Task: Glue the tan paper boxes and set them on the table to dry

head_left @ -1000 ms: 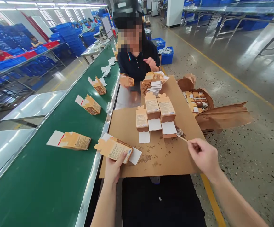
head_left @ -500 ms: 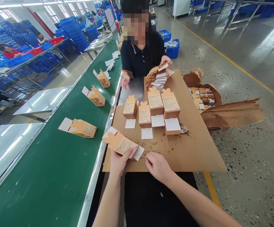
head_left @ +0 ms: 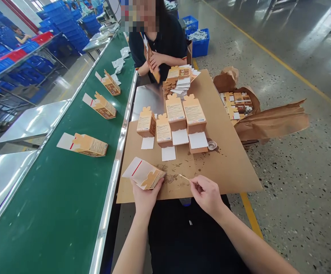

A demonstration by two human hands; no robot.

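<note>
A small printed carton (head_left: 151, 179) with its white flap raised is gripped in my left hand (head_left: 145, 196), tilted above the front of the brown cardboard sheet (head_left: 225, 167). My right hand (head_left: 207, 192) pinches a cotton swab (head_left: 184, 177), its tip pointing left and apart from the carton. Beyond my hands stand several cartons (head_left: 176, 113) with white bottom flaps folded out toward me. A small clear dish (head_left: 212, 145) sits to their right, among wet spots on the cardboard.
On the left, a green conveyor belt (head_left: 68, 182) with a metal rail carries several cartons (head_left: 95, 146) and white packets. Opposite, a co-worker (head_left: 165, 45) holds a flat carton near a stack of flattened cartons (head_left: 179, 85). A brown paper bag (head_left: 271, 121) of cartons stands at right.
My left hand has turned the carton, bringing its open top and white flap toward me. My right hand has moved right with the swab, away from it. The co-worker has lifted a flat carton.
</note>
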